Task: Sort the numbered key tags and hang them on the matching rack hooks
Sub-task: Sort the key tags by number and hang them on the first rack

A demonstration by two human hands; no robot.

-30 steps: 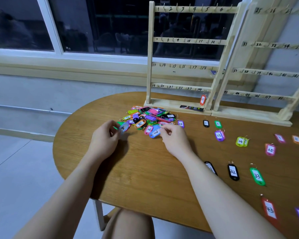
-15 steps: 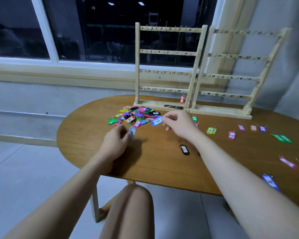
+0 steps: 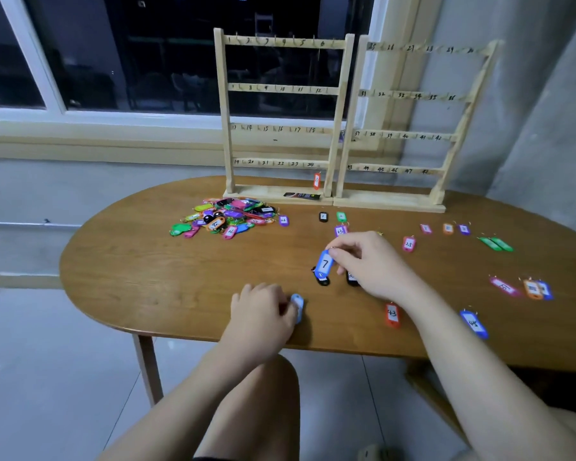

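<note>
1. Left hand (image 3: 260, 314) lay nearest, low over the table (image 3: 147, 277) by its front edge. Fingers curled round a pale blue tag (image 3: 297, 307); only the tag's end showed past the fingertips, number not readable.
2. Right hand (image 3: 369, 264) was further in and to the right. Thumb and forefinger pinched the ring end of the blue "7" tag (image 3: 324, 263), which hung clear of the table just left of the fingertips.
3. Directly under and beside those fingers lay two black tags (image 3: 323, 281). The red "43" tag (image 3: 392, 315) lay near the right wrist, another blue tag (image 3: 474, 324) further right.
4. Beyond the right fingers, loose tags were spread singly across the table: purple "13" (image 3: 340, 230), pink "25" (image 3: 409, 243), a green pair (image 3: 496, 243), others too small to read. Judged: a laid-out, part-sorted group.
5. Well left of and beyond both hands sat the unsorted heap (image 3: 225, 216), still large.
6. Farthest: left rack (image 3: 281, 118), marked 1–24, and right rack (image 3: 409, 128), marked 25–48. Only one orange tag (image 3: 317, 180) hung, at the bottom row's right end. All other hooks looked bare.
7. Judgement: early stage. Sorting partly done, hanging barely begun; the "7" belongs on the left rack's second row.
</note>
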